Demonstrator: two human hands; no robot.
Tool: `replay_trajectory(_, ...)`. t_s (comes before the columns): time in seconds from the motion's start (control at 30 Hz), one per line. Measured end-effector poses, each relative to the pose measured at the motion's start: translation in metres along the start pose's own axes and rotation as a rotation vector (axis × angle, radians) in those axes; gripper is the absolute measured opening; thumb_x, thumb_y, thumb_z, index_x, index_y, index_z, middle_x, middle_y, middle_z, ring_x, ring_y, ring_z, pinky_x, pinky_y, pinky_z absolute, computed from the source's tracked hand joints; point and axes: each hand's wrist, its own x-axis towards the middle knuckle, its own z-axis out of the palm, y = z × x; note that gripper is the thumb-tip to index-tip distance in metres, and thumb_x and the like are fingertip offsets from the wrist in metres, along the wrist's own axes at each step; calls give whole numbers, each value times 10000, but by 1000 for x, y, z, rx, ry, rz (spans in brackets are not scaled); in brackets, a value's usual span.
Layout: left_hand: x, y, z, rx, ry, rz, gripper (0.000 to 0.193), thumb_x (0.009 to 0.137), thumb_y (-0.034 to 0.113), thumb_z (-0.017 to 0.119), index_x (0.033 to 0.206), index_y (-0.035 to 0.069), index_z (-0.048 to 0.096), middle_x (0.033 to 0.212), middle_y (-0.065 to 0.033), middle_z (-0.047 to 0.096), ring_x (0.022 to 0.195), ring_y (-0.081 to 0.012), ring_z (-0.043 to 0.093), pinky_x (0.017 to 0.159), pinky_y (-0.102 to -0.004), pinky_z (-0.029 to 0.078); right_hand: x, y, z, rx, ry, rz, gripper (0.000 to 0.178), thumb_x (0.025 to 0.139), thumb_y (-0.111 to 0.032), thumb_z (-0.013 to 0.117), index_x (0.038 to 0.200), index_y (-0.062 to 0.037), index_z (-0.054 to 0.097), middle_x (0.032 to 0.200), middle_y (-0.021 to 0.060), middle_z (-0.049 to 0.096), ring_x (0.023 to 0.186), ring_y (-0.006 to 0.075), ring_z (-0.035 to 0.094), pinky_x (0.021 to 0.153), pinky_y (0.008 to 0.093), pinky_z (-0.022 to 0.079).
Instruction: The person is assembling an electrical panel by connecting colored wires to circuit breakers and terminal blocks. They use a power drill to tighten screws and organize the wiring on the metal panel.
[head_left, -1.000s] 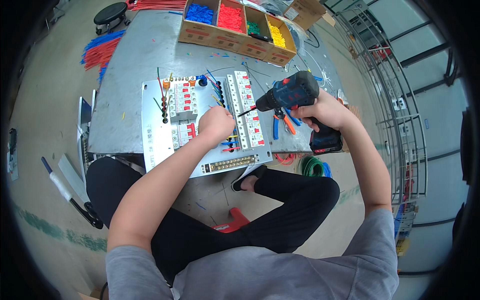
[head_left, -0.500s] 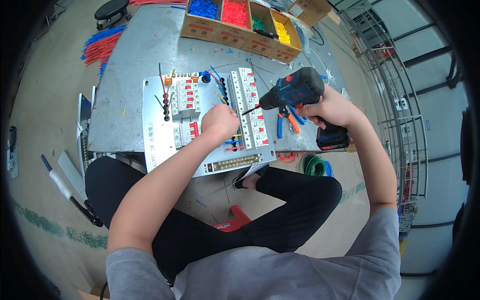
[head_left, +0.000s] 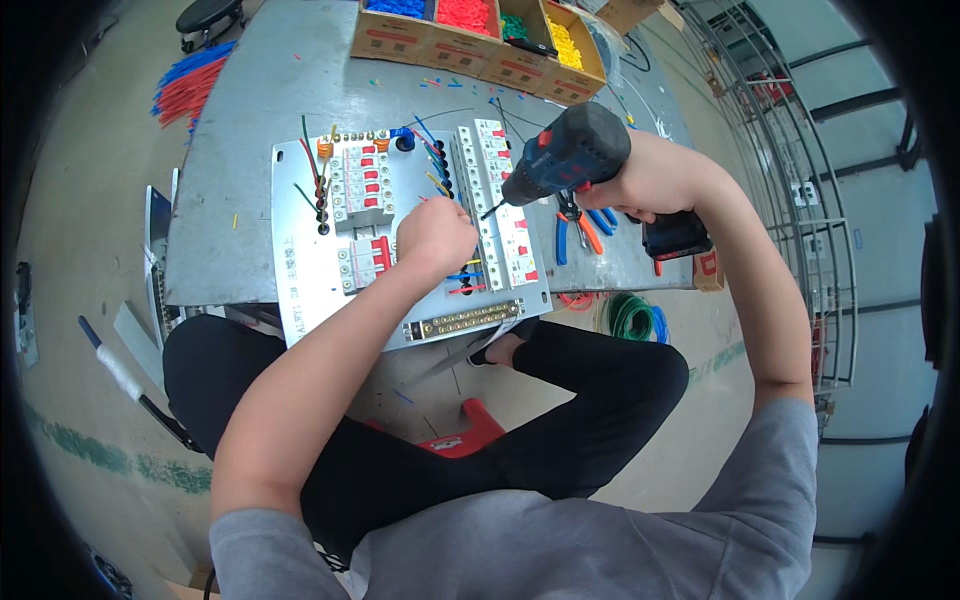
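Note:
My right hand (head_left: 650, 180) grips a dark blue and black cordless drill (head_left: 575, 150). Its long thin bit reaches down-left to the terminal screws along the left side of the tall circuit breaker row (head_left: 508, 210). Close beside that tip is my left hand (head_left: 437, 238), its fingers pinched together against the same side of the row. Whatever lies between them is hidden. Both the row and a smaller breaker block (head_left: 361, 185) are mounted on a white metal panel (head_left: 305, 255). Coloured wires (head_left: 432, 150) poke up through black grommets in the panel.
Cardboard bins (head_left: 450, 50) of coloured sleeves stand at the table's far side. Pliers with orange and blue handles (head_left: 590, 235) lie right of the panel. A brass terminal bar (head_left: 465, 320) runs along the panel's near edge. Green wire coils (head_left: 628, 318) sit below the table edge.
The drill has tilted, its battery end swinging up and to the right while the bit stays at the breaker row. My left hand keeps its pinch there. The whole view has shifted slightly.

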Motion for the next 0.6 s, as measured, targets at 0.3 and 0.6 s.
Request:
replay_trajectory(0.3,-8,8,-7,67,-17,-1,191,897,148,659,899,83,838,924,-197,808,935,-407,785,877,-498,620,6,5,-4,-59,-14,-23,249,887,-256,834,999,-48,755,603,11,627,496,139,599,529,314,469)
replay_trajectory(0.6,-3,6,-2,147,-30,39,272,999,237,663,1095,79,864,1002,-191,827,990,-361,794,920,-470,598,18,13,-26,-81,-107,-61,318,851,-197,879,1110,-67,747,849,49,732,647,139,663,593,328,546)
